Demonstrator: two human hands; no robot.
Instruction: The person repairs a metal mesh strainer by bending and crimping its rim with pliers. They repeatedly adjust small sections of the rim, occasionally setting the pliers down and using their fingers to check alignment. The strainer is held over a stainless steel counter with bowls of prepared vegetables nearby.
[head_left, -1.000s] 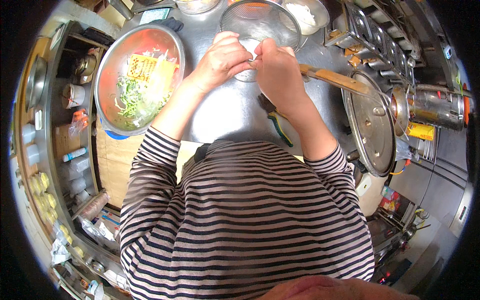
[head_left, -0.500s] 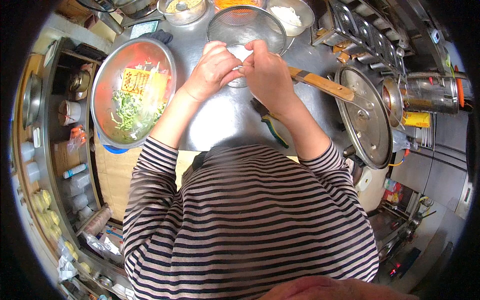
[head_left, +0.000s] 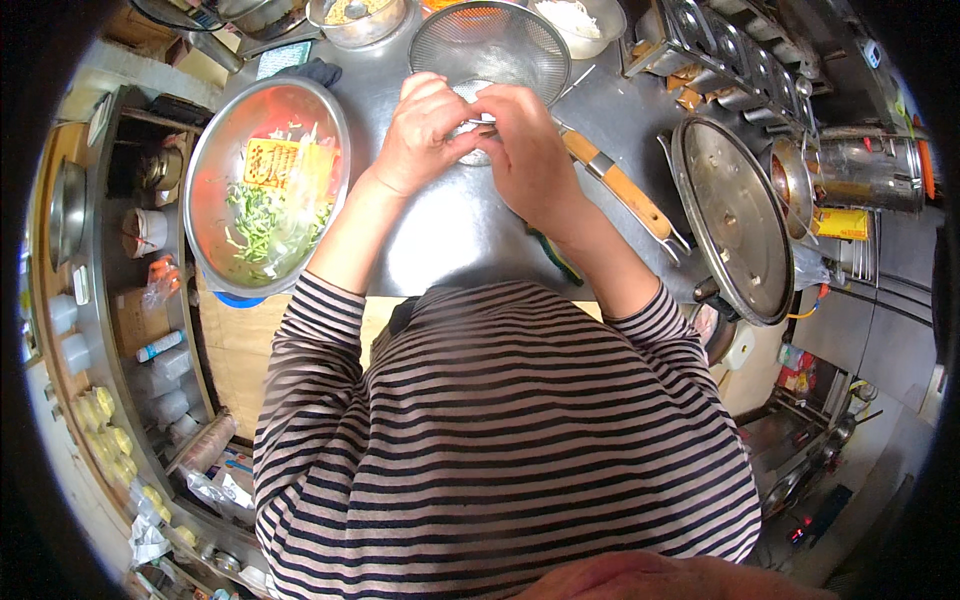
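My left hand (head_left: pixel 420 140) and my right hand (head_left: pixel 530 155) meet over the steel table, fingers curled and pinching together. Between their fingertips is something small and thin, too hidden to name. Just beyond them stands a round wire-mesh strainer (head_left: pixel 490 45), and a whitish patch below its near rim is partly covered by my fingers. A wooden handle (head_left: pixel 625 192) with a metal band slants out past my right hand toward the right. Under my right forearm lies a tool with a green and yellow handle (head_left: pixel 562 262), mostly hidden.
On the left, a large steel bowl (head_left: pixel 205 165) holds shredded greens (head_left: pixel 258 225) and an orange printed plastic packet (head_left: pixel 290 163). A round metal lid (head_left: pixel 735 225) leans at the right. Farther back are a tub of white shreds (head_left: pixel 570 20) and a pan of yellowish food (head_left: pixel 355 12).
The wooden handle has swung nearer to me, and its far end points more downward. My right hand's fingers have curled over more. The green-handled tool is more covered by my forearm.
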